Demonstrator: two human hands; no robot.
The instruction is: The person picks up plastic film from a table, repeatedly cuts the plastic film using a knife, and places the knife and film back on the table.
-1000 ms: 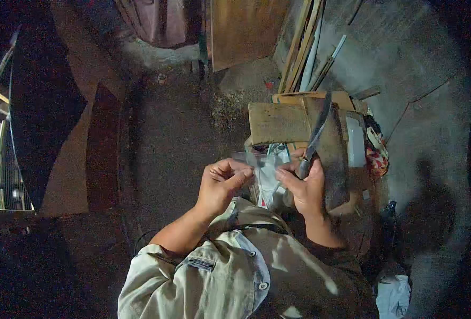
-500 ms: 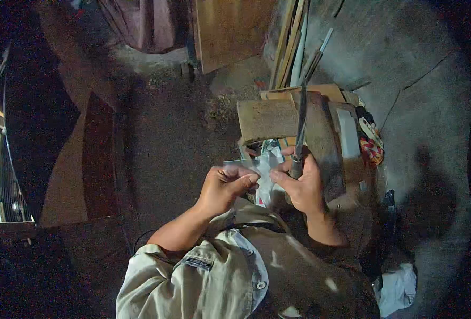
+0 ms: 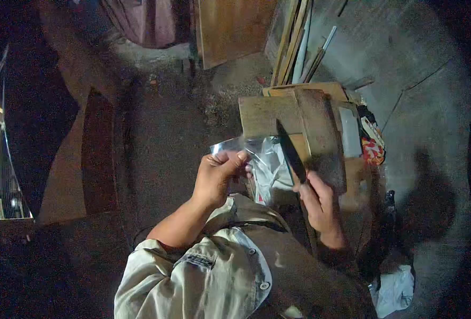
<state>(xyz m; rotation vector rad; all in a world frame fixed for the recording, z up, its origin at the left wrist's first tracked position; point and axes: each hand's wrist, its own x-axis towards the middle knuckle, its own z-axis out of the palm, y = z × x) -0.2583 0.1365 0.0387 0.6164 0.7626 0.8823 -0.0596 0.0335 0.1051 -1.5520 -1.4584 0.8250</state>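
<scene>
My left hand (image 3: 219, 173) pinches a clear plastic sheet (image 3: 226, 145) between thumb and fingers, and the sheet's shiny edge stands out above the knuckles. In my right hand (image 3: 320, 204) is a knife (image 3: 290, 151), gripped by its handle, its dark blade slanting up and to the left. The blade is apart from my left hand. Behind and below the two hands lies a crumpled white plastic bag (image 3: 273, 181). Whether the clear sheet joins the bag, I cannot tell.
An open cardboard box (image 3: 267, 114) with raised flaps stands ahead. Wooden strips (image 3: 291, 45) and pipes lean on the wall behind it. A brown board (image 3: 232, 32) stands further back. A white bag (image 3: 396, 290) lies at lower right.
My right hand has moved down and right, away from my left hand, and the knife has tipped from upright to leaning left. My left hand has risen slightly with the plastic sheet.
</scene>
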